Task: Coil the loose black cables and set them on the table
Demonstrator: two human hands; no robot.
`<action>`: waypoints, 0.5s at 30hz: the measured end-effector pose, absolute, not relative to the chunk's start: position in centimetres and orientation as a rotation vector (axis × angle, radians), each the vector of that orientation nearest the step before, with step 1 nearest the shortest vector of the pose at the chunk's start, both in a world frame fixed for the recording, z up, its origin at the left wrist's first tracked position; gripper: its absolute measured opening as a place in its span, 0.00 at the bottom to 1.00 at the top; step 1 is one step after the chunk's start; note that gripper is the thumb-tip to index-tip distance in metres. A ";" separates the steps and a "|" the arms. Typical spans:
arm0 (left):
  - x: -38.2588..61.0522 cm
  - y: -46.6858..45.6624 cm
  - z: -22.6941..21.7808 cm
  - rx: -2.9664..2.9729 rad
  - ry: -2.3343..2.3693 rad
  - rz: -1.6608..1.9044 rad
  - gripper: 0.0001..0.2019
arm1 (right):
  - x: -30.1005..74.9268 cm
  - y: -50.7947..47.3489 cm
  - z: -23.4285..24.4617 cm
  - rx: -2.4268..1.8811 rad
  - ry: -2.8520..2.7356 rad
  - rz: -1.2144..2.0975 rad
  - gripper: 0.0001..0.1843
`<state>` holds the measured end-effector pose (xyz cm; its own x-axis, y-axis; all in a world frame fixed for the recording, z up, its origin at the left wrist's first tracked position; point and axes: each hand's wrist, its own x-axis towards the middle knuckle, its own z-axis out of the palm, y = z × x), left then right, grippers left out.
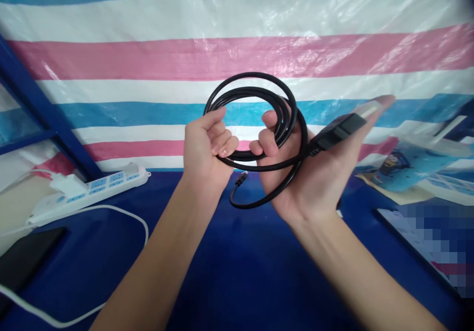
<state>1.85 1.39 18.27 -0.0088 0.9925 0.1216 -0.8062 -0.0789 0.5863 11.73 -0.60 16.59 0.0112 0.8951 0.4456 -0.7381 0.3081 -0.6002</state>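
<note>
A black cable [255,75], wound in several loops, is held up in front of me between both hands. My left hand [207,141] is closed round the left side of the loops. On the right side, my right hand [307,173] has some fingers curled through the coil, while other fingers stretch out to the right. The larger black plug [338,132] lies across the right palm and fingers, its end pointing up and right. From the bottom of the coil a short tail hangs down, ending in a small plug [242,178] between my wrists.
A white power strip [96,188] with a plugged-in adapter lies at left on the blue table [237,272]. Its white cord runs near a black flat object [29,257]. At right are a blue cup [403,165] and a partly blurred flat panel [418,242]. Striped sheeting [148,59] hangs behind.
</note>
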 end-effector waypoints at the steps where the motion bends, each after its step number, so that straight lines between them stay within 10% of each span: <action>1: 1.9 1.4 18.3 0.582 0.406 1.562 0.20 | 11.7 -0.7 16.6 -0.229 -0.881 1.291 0.34; 15: 1.9 1.2 17.9 1.210 0.608 1.488 0.05 | 14.0 0.7 17.2 -0.628 -1.143 1.055 0.07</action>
